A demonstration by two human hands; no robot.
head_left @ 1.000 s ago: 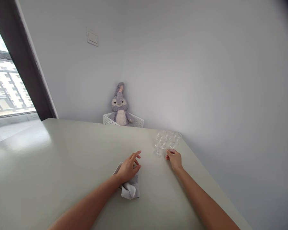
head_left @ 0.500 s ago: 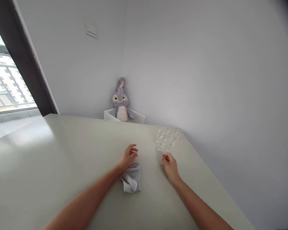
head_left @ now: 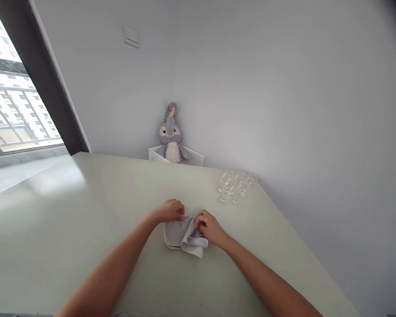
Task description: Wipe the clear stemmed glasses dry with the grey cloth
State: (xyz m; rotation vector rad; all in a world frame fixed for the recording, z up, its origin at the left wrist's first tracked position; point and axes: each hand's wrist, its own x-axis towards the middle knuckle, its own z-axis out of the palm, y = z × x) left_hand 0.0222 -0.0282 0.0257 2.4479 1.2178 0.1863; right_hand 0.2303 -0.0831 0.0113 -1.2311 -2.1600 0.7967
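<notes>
A grey folded cloth (head_left: 176, 234) lies on the table in front of me, its right part bunched into loose folds. My left hand (head_left: 170, 210) is closed, its curled fingertips pinching the cloth's far edge. On the cloth's right side, my right hand (head_left: 211, 225) grips the bunched fabric between thumb and fingers. Beyond my right hand, a cluster of several small clear glasses (head_left: 229, 188) stands near the table's far right corner, touching neither hand.
The pale table (head_left: 119, 189) reaches to the grey walls. Past its far edge sits a white perforated basket (head_left: 198, 159) with a grey plush rabbit (head_left: 172, 143) in it. A light switch (head_left: 131, 36) is on the wall. A window (head_left: 16, 105) is at the left.
My right hand has moved left from near the glasses and taken hold of the cloth. My left hand has closed on the cloth's far edge. The cloth's folds have shifted right.
</notes>
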